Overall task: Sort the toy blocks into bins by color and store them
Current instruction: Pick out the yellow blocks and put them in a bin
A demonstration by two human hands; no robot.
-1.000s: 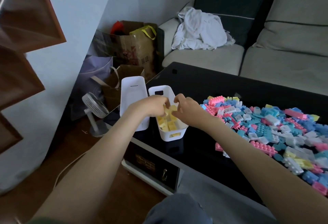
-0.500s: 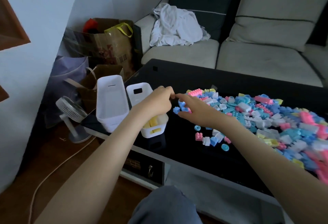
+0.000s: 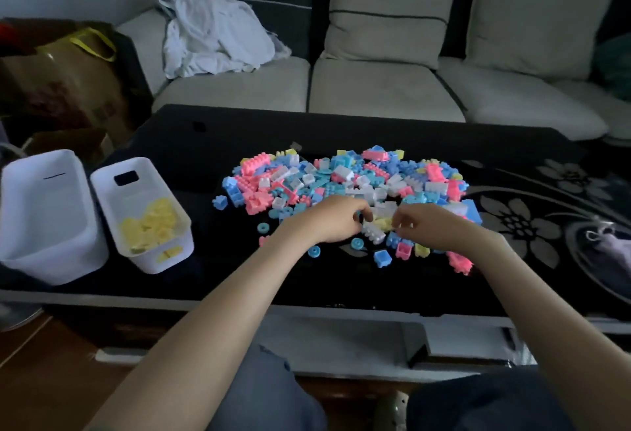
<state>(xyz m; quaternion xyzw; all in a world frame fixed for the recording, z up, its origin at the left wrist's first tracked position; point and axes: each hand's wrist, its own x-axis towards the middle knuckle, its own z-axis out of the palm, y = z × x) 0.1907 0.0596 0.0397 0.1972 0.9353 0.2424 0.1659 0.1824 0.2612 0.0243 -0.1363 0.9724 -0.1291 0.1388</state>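
L hand [image 3: 336, 222], R hand [image 3: 432, 225], in block pile [image 3: 341, 174]

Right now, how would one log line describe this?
phase: sorting | left hand: in block pile, grip unclear | right hand: likewise | white bin: holds yellow blocks

A loose heap of pink, blue, white and yellow toy blocks [image 3: 345, 178] sprawls across the black counter [image 3: 239, 130]. At its left stand two upright white bins side by side: the right bin [image 3: 136, 191] holds yellow blocks [image 3: 150, 225], and the larger bin [image 3: 44, 198] touches it.

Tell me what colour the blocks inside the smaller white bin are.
The blocks are pale yellow, clearest in the head view.
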